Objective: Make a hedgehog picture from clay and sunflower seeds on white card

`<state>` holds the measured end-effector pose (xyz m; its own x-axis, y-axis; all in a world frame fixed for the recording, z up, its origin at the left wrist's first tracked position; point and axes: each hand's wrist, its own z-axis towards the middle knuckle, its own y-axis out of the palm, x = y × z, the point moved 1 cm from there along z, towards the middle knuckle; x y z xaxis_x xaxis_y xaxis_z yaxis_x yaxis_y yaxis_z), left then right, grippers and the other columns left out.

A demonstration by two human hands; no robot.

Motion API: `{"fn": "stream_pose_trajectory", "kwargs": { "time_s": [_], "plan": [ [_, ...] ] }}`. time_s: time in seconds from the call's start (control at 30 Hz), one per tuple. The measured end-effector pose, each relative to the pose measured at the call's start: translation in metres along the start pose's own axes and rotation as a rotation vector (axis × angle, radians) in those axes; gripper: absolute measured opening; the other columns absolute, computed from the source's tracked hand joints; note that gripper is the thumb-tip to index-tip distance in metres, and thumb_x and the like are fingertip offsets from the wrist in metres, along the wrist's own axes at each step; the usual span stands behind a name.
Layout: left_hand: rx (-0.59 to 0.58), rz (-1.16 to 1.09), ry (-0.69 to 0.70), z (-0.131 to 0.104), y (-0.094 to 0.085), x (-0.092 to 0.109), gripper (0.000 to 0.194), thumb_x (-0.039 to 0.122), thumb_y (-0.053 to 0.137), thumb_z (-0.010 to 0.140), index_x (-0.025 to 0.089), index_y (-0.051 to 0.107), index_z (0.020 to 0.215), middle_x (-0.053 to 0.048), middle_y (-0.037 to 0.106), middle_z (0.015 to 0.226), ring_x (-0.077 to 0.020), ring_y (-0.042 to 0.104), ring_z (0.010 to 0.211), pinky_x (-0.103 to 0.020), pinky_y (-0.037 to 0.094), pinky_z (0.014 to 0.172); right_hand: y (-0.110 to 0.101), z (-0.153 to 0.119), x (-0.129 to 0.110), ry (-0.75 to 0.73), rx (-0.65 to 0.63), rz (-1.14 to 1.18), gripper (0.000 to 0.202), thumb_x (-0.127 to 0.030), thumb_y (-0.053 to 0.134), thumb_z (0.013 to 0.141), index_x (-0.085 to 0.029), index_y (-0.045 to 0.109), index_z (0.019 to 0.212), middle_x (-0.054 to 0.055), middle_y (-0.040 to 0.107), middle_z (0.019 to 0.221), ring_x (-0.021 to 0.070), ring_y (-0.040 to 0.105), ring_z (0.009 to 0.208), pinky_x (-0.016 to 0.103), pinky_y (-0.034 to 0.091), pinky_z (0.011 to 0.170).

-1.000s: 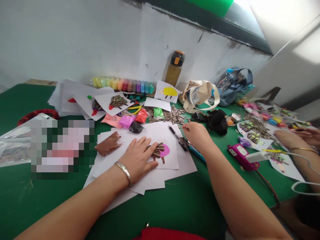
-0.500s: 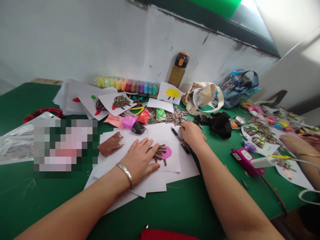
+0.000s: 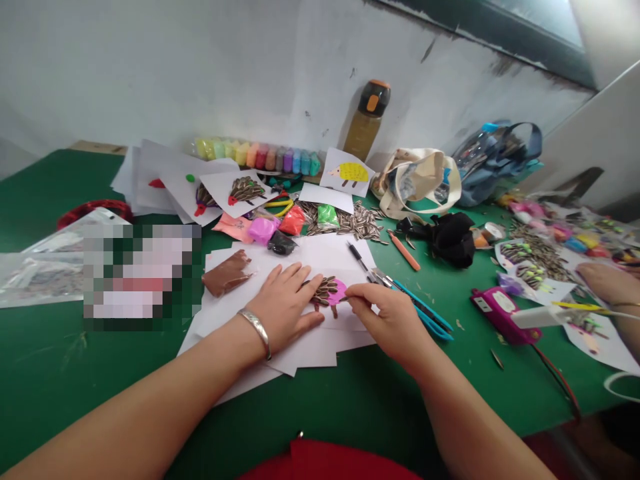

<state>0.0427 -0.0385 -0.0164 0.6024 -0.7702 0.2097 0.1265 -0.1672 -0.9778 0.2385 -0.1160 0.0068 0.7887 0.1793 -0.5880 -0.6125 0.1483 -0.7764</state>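
My left hand [image 3: 287,303] lies flat on the sheets of white paper [image 3: 310,360], its fingers spread beside a small animal figure. The figure has a pink clay patch [image 3: 338,291], striped sunflower seeds [image 3: 323,291] laid over its left part, and brown legs. My right hand [image 3: 387,320] is closed in a pinch at the patch's right edge; whatever is between thumb and forefinger is too small to make out. Near that hand lie a black pen [image 3: 359,257] and blue-handled tweezers [image 3: 430,317]. A packet of brown clay [image 3: 227,273] rests on the paper left of my left hand.
Loose sunflower seeds [image 3: 363,222] are heaped behind the paper, beside packets of coloured clay [image 3: 291,219]. A bottle [image 3: 367,120] stands by the wall, with a cream bag [image 3: 417,179] to its right. A magenta device [image 3: 500,317] and another person's arm [image 3: 607,287] are at right.
My right hand has come from the edge of the seed heap toward me and down to the pink patch, uncovering the tweezers and an orange stick. My left hand stays on the paper.
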Motion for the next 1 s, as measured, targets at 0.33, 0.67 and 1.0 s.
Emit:
{"fn": "stream_pose_trajectory", "kwargs": {
  "time_s": [0.33,0.67,1.0],
  "plan": [
    [0.007,-0.01,0.005,0.0,0.002,-0.002,0.061,0.049,0.051,0.091,0.017,0.043,0.142,-0.017,0.044,0.147,-0.0359,0.035,0.137,-0.058,0.024,0.112,0.016,0.005,0.005,-0.119,-0.009,-0.075,0.022,-0.018,0.048,0.095,-0.02,0.069,0.101,0.006,0.071,0.091,0.017,0.064,0.083,0.027,0.049,0.076],
    [0.031,-0.002,0.012,-0.001,0.005,-0.002,0.061,0.051,0.048,0.092,0.017,0.044,0.142,-0.017,0.045,0.146,-0.0356,0.034,0.138,-0.058,0.023,0.113,0.02,0.003,0.008,-0.166,0.03,-0.23,0.025,-0.019,0.044,0.096,-0.017,0.069,0.097,0.008,0.066,0.084,0.0192,0.057,0.081,0.031,0.046,0.076],
    [-0.027,0.023,0.003,0.0,0.003,0.0,0.062,0.05,0.047,0.093,0.014,0.042,0.144,-0.018,0.041,0.149,-0.0362,0.032,0.139,-0.057,0.023,0.112,0.027,0.004,0.005,-0.193,0.01,-0.369,0.024,-0.011,0.045,0.093,-0.016,0.067,0.084,0.006,0.059,0.074,0.0193,0.049,0.073,0.032,0.039,0.072]
  ]
}}
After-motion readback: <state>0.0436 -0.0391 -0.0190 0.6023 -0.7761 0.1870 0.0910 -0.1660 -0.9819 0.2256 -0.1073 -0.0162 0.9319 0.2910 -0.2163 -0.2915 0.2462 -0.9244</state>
